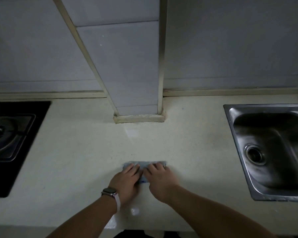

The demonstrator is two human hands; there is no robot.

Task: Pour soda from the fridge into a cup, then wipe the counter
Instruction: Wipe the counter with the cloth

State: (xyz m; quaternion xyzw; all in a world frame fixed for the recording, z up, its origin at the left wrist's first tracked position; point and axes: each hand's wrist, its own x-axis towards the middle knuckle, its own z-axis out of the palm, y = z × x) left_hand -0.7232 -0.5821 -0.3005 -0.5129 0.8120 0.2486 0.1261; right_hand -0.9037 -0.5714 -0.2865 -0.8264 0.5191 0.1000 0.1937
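Note:
A small blue-grey cloth [144, 164] lies flat on the pale counter [79, 152], in the middle near the front edge. Both my hands press down on it side by side. My left hand [127, 181], with a watch on its wrist, covers the cloth's left part. My right hand [160, 179] covers its right part. The cloth's far edge shows beyond my fingertips, and a bit of blue shows between my hands. No soda and no cup are in view.
A black gas hob [10, 143] is set into the counter at the left. A steel sink [272, 152] with its drain is at the right. A tiled pillar [138, 109] juts onto the counter from the back wall.

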